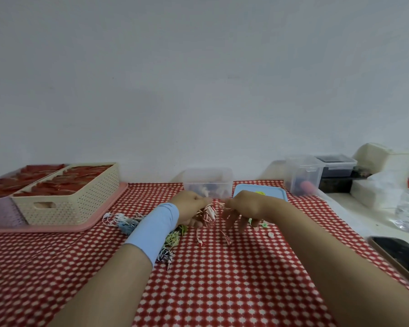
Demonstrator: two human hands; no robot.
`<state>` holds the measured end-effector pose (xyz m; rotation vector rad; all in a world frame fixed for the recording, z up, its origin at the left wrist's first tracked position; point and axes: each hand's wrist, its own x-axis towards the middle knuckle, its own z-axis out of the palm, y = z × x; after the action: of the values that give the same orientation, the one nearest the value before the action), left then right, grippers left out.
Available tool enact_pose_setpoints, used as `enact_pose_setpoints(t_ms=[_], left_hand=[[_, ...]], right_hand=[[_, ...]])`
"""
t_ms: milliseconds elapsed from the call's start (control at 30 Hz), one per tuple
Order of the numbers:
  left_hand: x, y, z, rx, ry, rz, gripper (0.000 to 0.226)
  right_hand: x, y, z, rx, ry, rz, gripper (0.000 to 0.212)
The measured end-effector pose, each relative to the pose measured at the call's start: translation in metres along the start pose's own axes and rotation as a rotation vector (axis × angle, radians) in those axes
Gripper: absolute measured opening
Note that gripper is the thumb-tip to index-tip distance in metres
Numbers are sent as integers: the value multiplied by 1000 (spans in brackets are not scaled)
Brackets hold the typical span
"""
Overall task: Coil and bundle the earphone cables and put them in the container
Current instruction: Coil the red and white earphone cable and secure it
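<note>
The red-and-white earphone cable is a candy-striped, loosely looped bunch held just above the bench, with two ends dangling. The left hand grips the loops in curled fingers. The right hand pinches a strand leading off them. The clear container stands just behind, and other cables lie beside the left wrist.

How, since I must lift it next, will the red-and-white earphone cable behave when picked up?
Probably floppy: the red-and-white earphone cable sags in loops from the left hand, ends trailing on the tablecloth. Likely light: the right hand pinches a strand. Unbound, it may uncoil.
</note>
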<state>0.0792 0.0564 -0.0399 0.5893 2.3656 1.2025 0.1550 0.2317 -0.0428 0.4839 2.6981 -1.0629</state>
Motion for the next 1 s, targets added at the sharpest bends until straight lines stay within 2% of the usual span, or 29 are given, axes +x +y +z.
enact_pose_setpoints(t_ms=[33, 67, 167, 233, 333, 400, 500, 633, 733, 833, 933, 1000], left_hand=[[3, -3, -2, -9, 15, -28, 33], [7, -5, -4, 83, 47, -29, 35], [10, -8, -8, 591, 135, 43, 28], [6, -4, -8, 746, 173, 100, 25], [1, 3, -8, 761, 196, 257, 29], [0, 4, -6, 745, 99, 330, 23], [1, 3, 4, 791, -83, 311, 21], [11, -3, 13, 937, -102, 265, 27], [18, -5, 20, 839, -47, 272, 14], [23, -1, 30, 564, -1, 299, 7], [24, 8, 37, 235, 57, 333, 14], [25, 8, 42, 135, 61, 329, 19]], right_hand=[[2, -1, 1, 12, 30, -3, 54], [2, -2, 2, 14, 61, -14, 51], [7, 2, 3, -107, 174, -89, 34], [11, 5, 2, -161, 200, -138, 20], [15, 9, -3, -173, 213, -172, 13], [16, 12, -6, -164, 224, -181, 12], [15, 17, -10, -178, 253, -190, 13], [13, 24, -16, -187, 291, -185, 13], [12, 33, -25, -209, 335, -141, 13], [12, 46, -32, -190, 355, -109, 14], [11, 56, -31, -154, 390, -114, 12], [11, 61, -27, -130, 409, -116, 12]])
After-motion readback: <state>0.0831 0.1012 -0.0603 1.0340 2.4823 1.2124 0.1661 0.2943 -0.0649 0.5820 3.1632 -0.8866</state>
